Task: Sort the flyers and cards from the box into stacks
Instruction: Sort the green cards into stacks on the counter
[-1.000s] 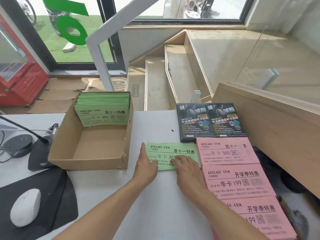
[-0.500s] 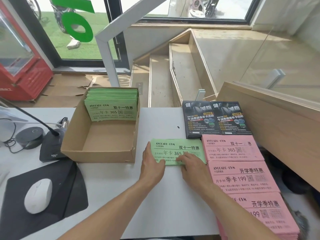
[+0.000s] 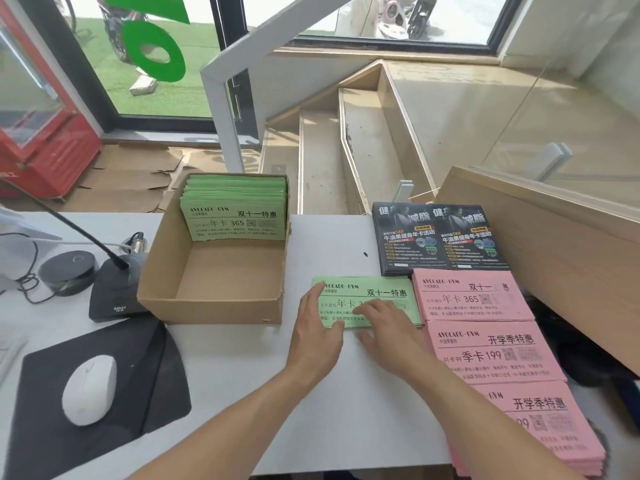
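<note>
On white desk, both hands' straight fingers [image 3: 372, 308] pressing green flyer stack [image 3: 377, 292]

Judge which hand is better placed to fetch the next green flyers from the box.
Left, probably. The left hand rests on the green stack's box-side end, nearest the cardboard box. The right hand lies flat further from the box, so it would have to cross over.

white desk [image 3: 239, 382]: box [image 3: 211, 306], flyer stacks [image 3: 474, 299]
</note>
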The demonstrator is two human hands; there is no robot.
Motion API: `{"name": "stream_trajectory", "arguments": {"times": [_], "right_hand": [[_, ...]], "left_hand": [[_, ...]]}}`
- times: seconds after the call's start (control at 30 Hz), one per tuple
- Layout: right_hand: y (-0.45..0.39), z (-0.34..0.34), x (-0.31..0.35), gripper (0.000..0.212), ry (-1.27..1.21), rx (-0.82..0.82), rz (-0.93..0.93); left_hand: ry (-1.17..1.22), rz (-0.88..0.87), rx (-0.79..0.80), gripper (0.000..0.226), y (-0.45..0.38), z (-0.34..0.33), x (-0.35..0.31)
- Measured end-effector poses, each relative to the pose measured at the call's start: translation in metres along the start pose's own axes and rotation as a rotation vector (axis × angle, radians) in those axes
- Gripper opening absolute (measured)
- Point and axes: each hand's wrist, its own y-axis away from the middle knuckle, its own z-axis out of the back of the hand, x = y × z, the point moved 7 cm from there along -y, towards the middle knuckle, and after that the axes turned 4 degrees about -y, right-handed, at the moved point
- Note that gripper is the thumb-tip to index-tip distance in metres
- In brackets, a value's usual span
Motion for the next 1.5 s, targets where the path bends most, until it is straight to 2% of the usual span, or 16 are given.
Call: {"name": "stream_trajectory", "arguments": {"times": [0.07,0.13,0.2,0.27,0.33,0.47,0.63,0.73,0.83,0.9,0.97,1.1,1.2,1.37,1.5], "right_hand": [[-0.004,0.003,0.007,0.03,-0.005,-0.032,-0.058],[-0.013,0.019,0.025,0.022,-0.089,-0.164,-0.063],[-0.028,0.032,0.053,0.02,-0.153,-0.236,0.008],[-0.047,0.043,0.086,0.024,-0.193,-0.305,0.113],[-0.067,0.05,0.118,0.027,-0.259,-0.319,0.143],[-0.108,0.037,0.159,0.028,-0.325,-0.228,0.095],[-0.161,0.028,0.186,0.048,-0.234,-0.105,0.053],[-0.196,0.029,0.189,0.057,-0.129,-0.03,0.012],[-0.219,0.019,0.185,0.067,0.058,0.045,0.079],[-0.224,0.01,0.18,0.072,0.125,0.037,0.108],[-0.223,0.007,0.176,0.07,0.115,-0.05,0.127],[-0.216,0.01,0.175,0.057,0.126,-0.253,0.199],[-0.211,0.021,0.177,0.044,0.045,-0.368,0.221],[-0.209,0.023,0.178,0.045,-0.085,-0.302,0.169],[-0.21,0.018,0.176,0.051,-0.049,-0.219,0.143]], "left_hand": [[0.049,-0.162,-0.045,0.064,0.006,0.016,-0.016],[0.073,-0.344,-0.117,0.057,0.008,0.044,-0.036],[0.064,-0.475,-0.22,0.05,0.002,0.079,-0.049],[0.01,-0.513,-0.324,0.046,-0.013,0.116,-0.048],[-0.076,-0.505,-0.348,0.044,-0.033,0.149,-0.036],[-0.362,-0.401,-0.272,0.055,-0.078,0.199,0.011],[-0.758,-0.264,-0.179,0.066,-0.128,0.231,0.046],[-0.881,-0.165,-0.127,0.074,-0.139,0.229,0.054],[-0.994,-0.158,-0.146,0.073,-0.141,0.223,0.055],[-1.022,-0.173,-0.183,0.073,-0.141,0.221,0.057],[-0.994,-0.188,-0.214,0.075,-0.141,0.222,0.057],[-0.99,-0.2,-0.207,0.081,-0.143,0.222,0.059],[-1.016,-0.172,-0.184,0.083,-0.144,0.222,0.06],[-1.018,-0.161,-0.165,0.084,-0.143,0.221,0.058],[-1.006,-0.165,-0.17,0.085,-0.142,0.222,0.057]]}}
